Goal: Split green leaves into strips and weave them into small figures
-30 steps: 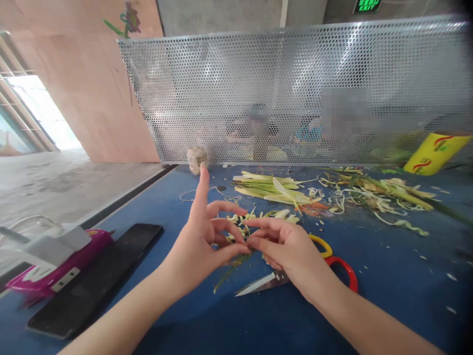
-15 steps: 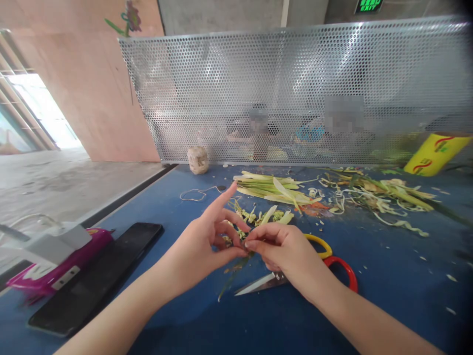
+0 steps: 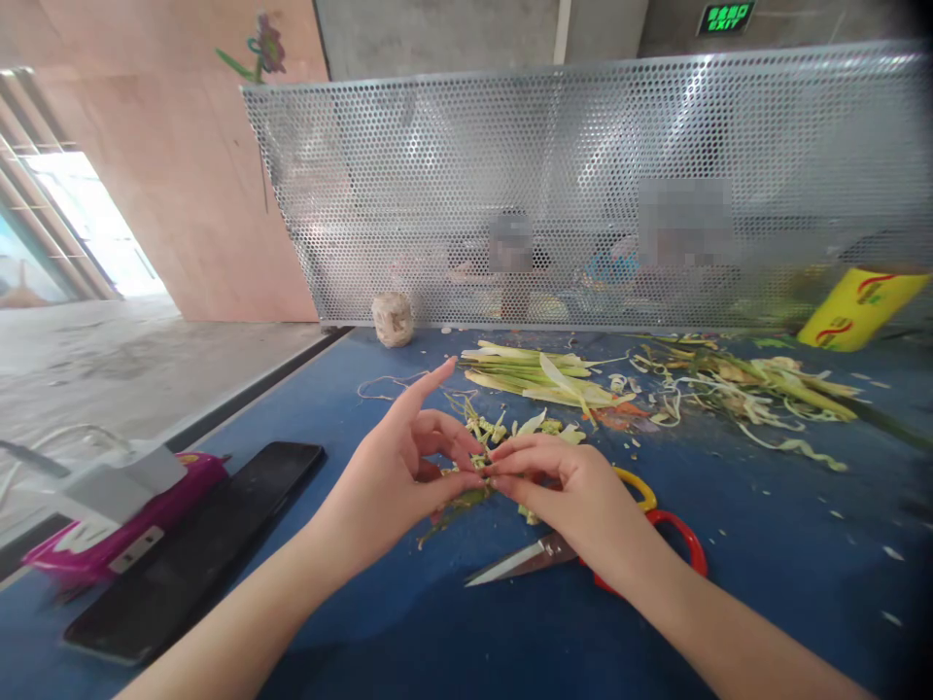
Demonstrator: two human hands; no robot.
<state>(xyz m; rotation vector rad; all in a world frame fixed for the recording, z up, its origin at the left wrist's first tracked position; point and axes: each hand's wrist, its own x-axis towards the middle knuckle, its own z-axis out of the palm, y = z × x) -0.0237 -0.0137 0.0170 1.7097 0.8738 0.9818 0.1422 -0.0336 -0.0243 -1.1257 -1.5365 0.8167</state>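
My left hand (image 3: 408, 457) pinches a thin green-brown plant strip (image 3: 456, 507) between thumb and fingers, with its index finger stretched up and away. My right hand (image 3: 569, 481) meets it fingertip to fingertip, closed in a pinch on the same small piece. What lies right between the fingertips is mostly hidden. Behind the fingers is a bunch of small knotted yellow-green pieces (image 3: 550, 426). Scissors (image 3: 526, 560) with red and yellow handles lie partly under my right hand, blades pointing left.
Pale green leaf strips (image 3: 510, 374) lie farther back, with a tangle of plant scraps (image 3: 773, 384) to the right. A black phone (image 3: 196, 549) and a magenta power strip (image 3: 186, 483) are at left. A string ball (image 3: 393, 319) and yellow roll (image 3: 860, 309) stand before a perforated metal screen (image 3: 452, 194).
My fingertips stay together and have shifted slightly. The hanging end of the plant strip has swung up and left. The view has tilted a little.
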